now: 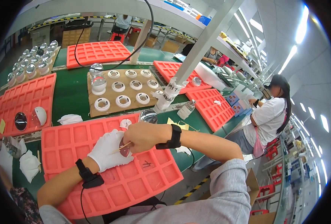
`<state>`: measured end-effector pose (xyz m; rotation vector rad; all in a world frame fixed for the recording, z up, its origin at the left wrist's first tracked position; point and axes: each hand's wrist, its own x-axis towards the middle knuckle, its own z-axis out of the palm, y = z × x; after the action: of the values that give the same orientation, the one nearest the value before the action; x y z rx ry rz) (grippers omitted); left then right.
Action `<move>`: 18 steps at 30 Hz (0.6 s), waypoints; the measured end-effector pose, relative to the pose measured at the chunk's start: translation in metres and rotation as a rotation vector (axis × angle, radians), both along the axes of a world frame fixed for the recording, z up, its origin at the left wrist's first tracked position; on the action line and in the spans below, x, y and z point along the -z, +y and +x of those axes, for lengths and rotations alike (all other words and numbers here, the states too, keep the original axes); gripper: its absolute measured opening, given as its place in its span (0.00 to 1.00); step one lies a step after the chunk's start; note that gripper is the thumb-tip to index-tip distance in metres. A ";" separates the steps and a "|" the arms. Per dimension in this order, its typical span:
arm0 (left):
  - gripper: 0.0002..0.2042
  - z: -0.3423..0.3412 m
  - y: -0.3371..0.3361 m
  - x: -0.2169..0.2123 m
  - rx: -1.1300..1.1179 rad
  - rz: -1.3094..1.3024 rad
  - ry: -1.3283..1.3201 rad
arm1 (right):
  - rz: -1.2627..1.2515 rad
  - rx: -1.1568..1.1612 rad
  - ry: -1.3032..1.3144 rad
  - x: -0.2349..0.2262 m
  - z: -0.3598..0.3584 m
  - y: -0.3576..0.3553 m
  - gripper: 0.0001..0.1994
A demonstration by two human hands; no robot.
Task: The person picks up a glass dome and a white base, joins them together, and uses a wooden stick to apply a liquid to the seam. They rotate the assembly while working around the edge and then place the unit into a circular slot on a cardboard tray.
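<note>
My left hand (107, 150), in a white glove, is closed around a rounded, glossy piece (125, 151) that looks like a clear dome with red showing through. Bare and bent over it, my right hand (145, 136) pinches a thin wooden stick (122, 147) whose end lies against the piece. Fingers hide much of both things. Both hands are above a red compartment tray (150, 164). Just beyond my right hand sits a shiny clear dome (148, 116), next to a crumpled white wipe (125, 123).
Behind the tray, a cardboard sheet (109, 98) bears several white rings (123, 101) and domes. A clear bottle (186, 109) stands to the right, below a metal post (206, 48). More red trays (214, 108) lie around. At right a co-worker (272, 104) sits; another person's sleeve (22, 198) shows lower left.
</note>
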<state>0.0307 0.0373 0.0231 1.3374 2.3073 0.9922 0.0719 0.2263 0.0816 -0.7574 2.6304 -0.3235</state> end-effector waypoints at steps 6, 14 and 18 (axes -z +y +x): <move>0.27 -0.004 0.003 0.005 0.013 0.001 -0.006 | -0.107 0.045 0.036 0.004 0.007 0.004 0.10; 0.29 -0.002 -0.001 0.013 -0.028 0.055 -0.055 | -0.326 0.004 -0.120 0.009 0.009 0.013 0.13; 0.29 -0.006 0.002 0.010 -0.023 0.086 -0.208 | -1.085 0.329 -0.622 0.013 0.014 0.013 0.16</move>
<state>0.0247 0.0394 0.0135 1.1793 2.1519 1.1903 0.0857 0.2396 0.0686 -0.3643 1.8194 -1.8137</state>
